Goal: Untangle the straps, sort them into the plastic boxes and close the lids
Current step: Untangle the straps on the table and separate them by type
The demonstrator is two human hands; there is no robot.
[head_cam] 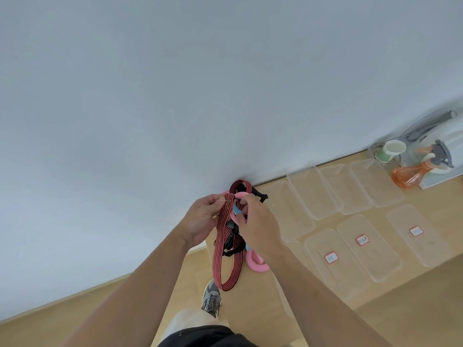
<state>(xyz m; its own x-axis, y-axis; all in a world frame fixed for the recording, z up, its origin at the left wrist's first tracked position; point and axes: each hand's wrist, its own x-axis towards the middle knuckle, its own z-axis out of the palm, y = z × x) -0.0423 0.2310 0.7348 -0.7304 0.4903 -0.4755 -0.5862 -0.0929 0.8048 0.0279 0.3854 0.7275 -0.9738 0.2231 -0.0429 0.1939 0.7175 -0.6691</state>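
Pale blue-grey wall (175,83) fills the whole upper frame, from 9 through 12 to 2 o'clock, bare. Light wood worktop (413,296) runs from centre to 4 o'clock, back edge butting the wall, left edge dropping to the floor (62,319) near 6 o'clock. Front right of the worktop is bare wood, open room there.

Clear plastic boxes (313,194) sit in a row along the wall edge at 2-3 o'clock, sides touching or nearly so. Nearer row: clear lids (368,249) lying flat, each with a small red-bordered label (331,257); text unreadable. Narrow gaps between lids.

At 2 o'clock corner: orange spray bottle (416,174) on its side, green-and-white paper cup (390,151) beside it, white appliance (446,136) behind, partly cut by the frame edge.

Strap tangle held up in the air at centre, above the worktop's left edge. Red-and-black striped strap (220,249) hangs in a long loop down toward 6 o'clock; black strap with buckles (231,240) knotted inside it; pink ring (254,261) hanging low, a second pink piece at the top.

Left hand (200,221) closed, thumb and fingers pinching the striped strap near its top. Right hand (258,221) curled, fingertips gripping the tangle around the pink and blue part. Hands just beside each other.

Grey sneaker (211,298) on the floor at 6 o'clock.
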